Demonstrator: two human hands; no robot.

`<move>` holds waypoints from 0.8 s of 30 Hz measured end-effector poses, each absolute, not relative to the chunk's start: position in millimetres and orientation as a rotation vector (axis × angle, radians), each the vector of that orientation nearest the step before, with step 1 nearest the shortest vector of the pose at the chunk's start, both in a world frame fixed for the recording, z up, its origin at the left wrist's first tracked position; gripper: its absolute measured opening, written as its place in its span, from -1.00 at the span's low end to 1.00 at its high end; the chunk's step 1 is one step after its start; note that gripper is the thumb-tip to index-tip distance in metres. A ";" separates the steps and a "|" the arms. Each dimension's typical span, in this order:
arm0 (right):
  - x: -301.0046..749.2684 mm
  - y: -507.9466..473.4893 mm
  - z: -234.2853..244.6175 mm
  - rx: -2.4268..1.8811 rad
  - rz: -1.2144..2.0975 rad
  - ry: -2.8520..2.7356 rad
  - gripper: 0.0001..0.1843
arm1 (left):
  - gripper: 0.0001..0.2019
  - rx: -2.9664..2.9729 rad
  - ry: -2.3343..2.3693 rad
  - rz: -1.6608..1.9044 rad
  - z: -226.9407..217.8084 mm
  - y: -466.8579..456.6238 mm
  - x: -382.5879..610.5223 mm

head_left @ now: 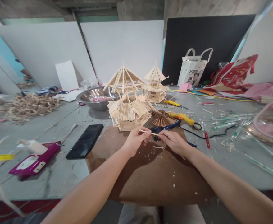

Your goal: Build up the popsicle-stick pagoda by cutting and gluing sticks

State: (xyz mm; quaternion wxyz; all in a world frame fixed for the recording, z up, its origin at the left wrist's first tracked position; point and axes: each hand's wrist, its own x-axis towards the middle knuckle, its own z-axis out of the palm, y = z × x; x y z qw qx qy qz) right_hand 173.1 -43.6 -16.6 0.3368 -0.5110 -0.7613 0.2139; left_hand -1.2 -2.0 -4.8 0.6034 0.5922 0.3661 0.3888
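Between my two hands a thin pale wooden stick is held level above a brown board. My left hand pinches one end of it, and my right hand pinches the other. Just beyond them stands a pagoda model built of wooden sticks, its pointed roof of sticks rising above an open frame. A smaller stick pagoda is behind it to the right. On the brown board lie a short stick piece and pale scraps.
A black phone and a magenta power strip lie left. Farther back are a metal bowl and a pile of sticks. A yellow glue gun, blue-handled tool, yellow cutter and white bag are right.
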 end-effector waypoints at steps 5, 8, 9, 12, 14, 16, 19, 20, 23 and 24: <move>175.5 -44.2 -14.9 -1.342 0.596 -1.967 -0.76 | -0.82 2.123 0.931 1.132 -5.8 2.6 -9.3; 176.5 -44.3 -14.1 -1.323 0.681 -1.936 -0.73 | -0.82 2.470 0.839 1.221 -6.5 5.1 -13.8; 177.1 -44.2 -14.2 -1.311 0.713 -1.921 -0.71 | -0.82 2.528 0.827 1.223 -6.9 5.8 -14.8; 178.6 -44.0 -15.7 -1.264 0.829 -1.854 -0.68 | -0.81 2.605 0.817 1.173 -7.0 7.4 -16.1; 178.8 -44.0 -16.9 -1.225 0.934 -1.778 -0.67 | -0.79 2.602 0.839 1.127 -5.7 7.3 -16.0; 178.1 -44.2 -17.5 -1.181 1.066 -1.678 -0.67 | -0.79 2.565 0.863 1.078 -3.3 6.3 -15.4; 176.7 -44.8 -17.0 -1.110 1.258 -1.529 -0.68 | -0.80 2.420 0.877 1.042 1.0 3.6 -14.6; 176.4 -45.0 -16.7 -1.089 1.307 -1.487 -0.68 | -0.81 2.362 0.874 1.038 2.2 2.8 -14.4; 176.1 -45.2 -16.3 -1.038 1.427 -1.383 -0.70 | -0.82 2.279 0.864 1.023 4.0 1.2 -14.1; 176.0 -45.2 -16.4 -1.018 1.461 -1.349 -0.71 | -0.81 2.282 0.861 1.016 4.0 1.0 -14.0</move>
